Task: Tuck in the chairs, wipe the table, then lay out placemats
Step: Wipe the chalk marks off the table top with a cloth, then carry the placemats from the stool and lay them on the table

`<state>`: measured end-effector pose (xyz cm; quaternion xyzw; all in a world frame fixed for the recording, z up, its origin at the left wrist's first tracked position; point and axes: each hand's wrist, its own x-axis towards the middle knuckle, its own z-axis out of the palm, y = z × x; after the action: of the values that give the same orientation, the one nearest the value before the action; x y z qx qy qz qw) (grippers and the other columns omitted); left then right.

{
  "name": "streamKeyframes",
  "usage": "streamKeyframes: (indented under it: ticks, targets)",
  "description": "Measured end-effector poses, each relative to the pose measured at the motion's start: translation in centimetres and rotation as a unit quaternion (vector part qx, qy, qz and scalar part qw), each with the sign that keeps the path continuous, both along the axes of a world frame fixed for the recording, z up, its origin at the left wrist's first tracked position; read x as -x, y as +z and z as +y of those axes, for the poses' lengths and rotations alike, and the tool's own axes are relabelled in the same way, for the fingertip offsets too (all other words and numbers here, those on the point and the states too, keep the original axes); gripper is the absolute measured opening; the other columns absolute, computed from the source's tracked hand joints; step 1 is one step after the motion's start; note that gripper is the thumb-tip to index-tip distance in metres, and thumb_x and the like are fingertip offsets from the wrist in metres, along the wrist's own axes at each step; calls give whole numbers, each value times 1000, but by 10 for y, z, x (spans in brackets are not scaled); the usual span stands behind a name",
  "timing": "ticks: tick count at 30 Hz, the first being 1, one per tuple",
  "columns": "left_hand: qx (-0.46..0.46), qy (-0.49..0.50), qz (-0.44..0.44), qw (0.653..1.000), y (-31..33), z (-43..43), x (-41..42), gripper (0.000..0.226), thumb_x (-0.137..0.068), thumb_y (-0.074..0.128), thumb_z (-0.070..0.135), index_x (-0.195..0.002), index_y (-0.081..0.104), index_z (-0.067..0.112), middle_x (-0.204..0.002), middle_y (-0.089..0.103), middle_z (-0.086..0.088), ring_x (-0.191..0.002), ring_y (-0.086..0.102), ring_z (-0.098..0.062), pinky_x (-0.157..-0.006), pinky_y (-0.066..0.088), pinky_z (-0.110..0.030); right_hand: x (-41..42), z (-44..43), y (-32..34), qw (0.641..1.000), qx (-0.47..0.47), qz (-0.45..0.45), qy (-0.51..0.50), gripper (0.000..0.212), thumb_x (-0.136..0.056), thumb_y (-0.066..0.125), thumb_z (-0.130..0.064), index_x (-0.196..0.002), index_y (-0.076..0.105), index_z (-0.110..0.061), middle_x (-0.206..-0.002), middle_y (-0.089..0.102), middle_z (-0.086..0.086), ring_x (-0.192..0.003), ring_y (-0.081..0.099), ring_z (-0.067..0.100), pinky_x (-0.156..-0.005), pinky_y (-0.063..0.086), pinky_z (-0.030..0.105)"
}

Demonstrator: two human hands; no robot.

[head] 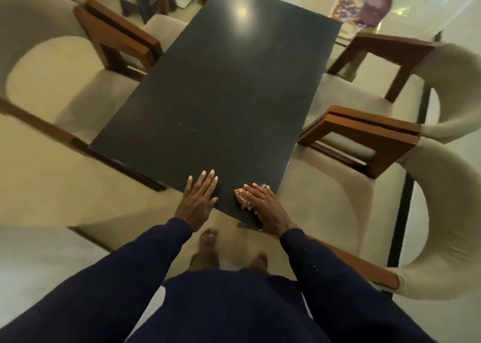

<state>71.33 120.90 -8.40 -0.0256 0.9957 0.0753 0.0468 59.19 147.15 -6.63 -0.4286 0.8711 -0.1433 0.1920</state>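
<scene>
Cloth, patterned in pink and white, lies bunched on the dark tabletop at its near right corner, directly under the right grip. That grip is spread flat, fingers straight, pressing down on the cloth rather than closing round it; the fabric shows past the fingertips and along the thumb side. The left grip lies just beside it on the bare near edge, palm down, fingers straight and fanned, holding nothing.

Four cream upholstered chairs with brown wooden armrests flank the long sides: a near left chair, a far left chair, a far right chair and a near right chair. Their armrests stand close to the edges of the tabletop. Beyond the far right corner sit a patterned flat item and a purple packet; what they are is too blurred to tell.

Both forearms, in dark blue sleeves, reach forward and down from the body, roughly parallel. Bare feet stand on the pale floor below the near edge.
</scene>
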Motion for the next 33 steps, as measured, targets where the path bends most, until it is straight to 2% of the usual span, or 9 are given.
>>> streamKeyframes:
  ticks: [2,6,10,13,18,22,23,27,33]
  targets:
    - [-9,45,0,999,1,9,-8,67,-111,44,33,-167,17,11,-177,7,-11,-164,6,-31,-131,12,-60,2,-13,-7,999,18,9,32,78,-104,66,-10,-169,27,-30,-177,21,0,-165,10,27,-131,-2,51]
    - [-18,117,3,993,-5,33,-40,65,-111,41,32,-168,18,12,-178,5,-10,-164,3,-29,-132,8,-57,-19,-8,-35,993,30,20,112,94,-93,81,-13,-167,28,-34,-176,24,1,-165,12,28,-131,-2,56]
    - [-6,146,-3,989,-8,52,-74,66,-110,47,32,-169,21,13,-178,6,-10,-164,7,-31,-131,14,-59,-39,26,-38,979,75,16,187,88,-94,66,10,-163,37,-34,-174,26,-2,-165,8,25,-132,-1,58]
    - [-6,149,-3,989,-5,63,-85,67,-109,51,31,-168,24,13,-178,9,-10,-164,10,-32,-130,19,-60,-45,65,-32,974,57,26,218,91,-89,66,14,-161,41,-34,-173,29,-6,-164,5,20,-131,-5,56]
    - [-18,111,-8,994,2,74,-75,68,-109,52,31,-168,22,14,-178,10,-9,-164,11,-31,-129,20,-60,-39,106,-5,992,50,7,118,83,-96,69,5,-162,40,-38,-173,30,-8,-164,9,17,-133,14,59]
    - [-27,86,12,996,20,81,-50,67,-109,50,31,-167,22,14,-177,11,-9,-163,10,-30,-130,15,-58,-21,112,37,996,40,8,75,66,-105,64,-32,-163,34,-41,-174,28,-4,-162,11,21,-133,4,52]
    - [-31,70,27,997,28,84,-42,63,-110,48,31,-166,26,12,-176,15,-10,-163,14,-31,-129,18,-59,-17,116,47,997,42,14,59,68,-103,67,-31,-163,35,-40,-173,28,-2,-161,11,21,-132,4,51]
    - [-34,3,53,998,65,102,-3,62,-110,28,40,-163,32,9,-174,22,-12,-162,19,-31,-129,21,-60,-1,135,79,997,50,54,-13,81,-95,69,5,-161,41,-33,-171,35,1,-162,19,25,-133,15,54]
    - [-50,-54,60,995,117,152,52,67,-110,22,49,-160,42,9,-171,32,-14,-162,21,-30,-132,14,-56,27,172,122,991,78,93,-49,75,-93,73,5,-157,50,-25,-163,49,7,-155,38,31,-128,31,55]
